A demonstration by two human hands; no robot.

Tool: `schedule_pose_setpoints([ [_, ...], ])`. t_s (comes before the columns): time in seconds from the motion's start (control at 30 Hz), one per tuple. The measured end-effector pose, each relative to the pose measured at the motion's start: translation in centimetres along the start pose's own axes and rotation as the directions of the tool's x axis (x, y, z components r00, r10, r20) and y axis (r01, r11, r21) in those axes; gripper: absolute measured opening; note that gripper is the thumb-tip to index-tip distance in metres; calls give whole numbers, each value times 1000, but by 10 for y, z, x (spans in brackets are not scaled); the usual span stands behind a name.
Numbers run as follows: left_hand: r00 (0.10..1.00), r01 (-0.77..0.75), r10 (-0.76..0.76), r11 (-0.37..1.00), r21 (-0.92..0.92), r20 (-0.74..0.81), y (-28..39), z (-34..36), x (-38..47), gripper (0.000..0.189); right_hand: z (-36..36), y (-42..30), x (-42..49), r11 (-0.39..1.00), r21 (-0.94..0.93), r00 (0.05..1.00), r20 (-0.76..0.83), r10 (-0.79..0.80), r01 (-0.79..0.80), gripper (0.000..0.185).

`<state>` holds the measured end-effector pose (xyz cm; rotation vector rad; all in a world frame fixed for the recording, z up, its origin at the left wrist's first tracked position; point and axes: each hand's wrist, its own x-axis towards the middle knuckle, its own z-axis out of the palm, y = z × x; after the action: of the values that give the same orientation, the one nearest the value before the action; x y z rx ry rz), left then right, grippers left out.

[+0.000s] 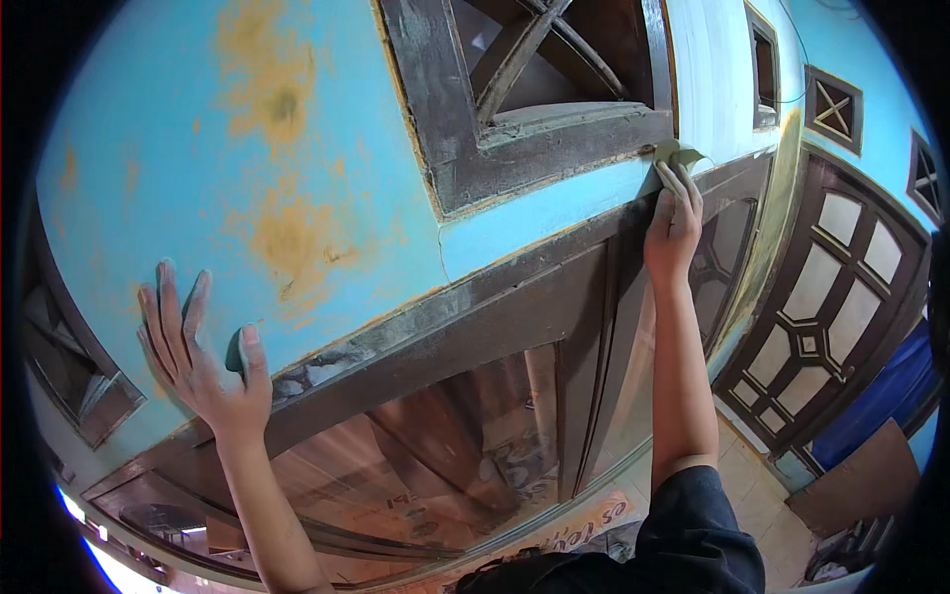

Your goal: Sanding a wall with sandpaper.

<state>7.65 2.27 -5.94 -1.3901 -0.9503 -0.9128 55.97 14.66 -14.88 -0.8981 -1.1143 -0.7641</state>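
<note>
My left hand rests on the blue painted wall with its fingers spread and nothing held; whitish dust coats the fingers. Farther right, my right hand is raised and presses a greenish sheet, apparently sandpaper, against the wall strip at the lower right corner of a dark wooden vent frame. The sheet's right edge curls away from the wall. Orange-brown worn patches show in the paint between the hands. Below the strip runs the dusty dark top rail of a wooden window frame.
A glazed window lies under the rail, close to both forearms. To the right stand a dark wooden door with pale panels, a blue cloth and a leaning brown board. Another vent frame is at the left.
</note>
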Motion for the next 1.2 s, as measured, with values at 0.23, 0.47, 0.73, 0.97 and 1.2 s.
schedule_pose_setpoints([
  [0.23, 1000, -1, 1, 1000, 15, -16, 0, 3, 1, 48, 14, -99, -10, 974, 27, 955, 190, -226, 225, 44],
  [0.47, 1000, -13, 14, 1000, 22, -19, -4, 4, 2, 49, 10, -181, -29, 857, 271, 787, 345, -511, 438, 41],
  [0.73, 1000, -15, 15, 1000, -27, 6, 3, 0, 0, 51, -1, -10, 2, 1000, -27, 1000, -15, 6, -7, 34],
  [0.97, 1000, -6, 6, 1000, 4, -11, 1, 0, 3, 49, 14, -90, -14, 995, -2, 992, 81, -94, 95, 39],
  [1.2, 1000, -6, 5, 999, -33, -12, 1, 4, 2, 47, 25, -215, -49, 900, 224, 854, 296, -428, 373, 38],
])
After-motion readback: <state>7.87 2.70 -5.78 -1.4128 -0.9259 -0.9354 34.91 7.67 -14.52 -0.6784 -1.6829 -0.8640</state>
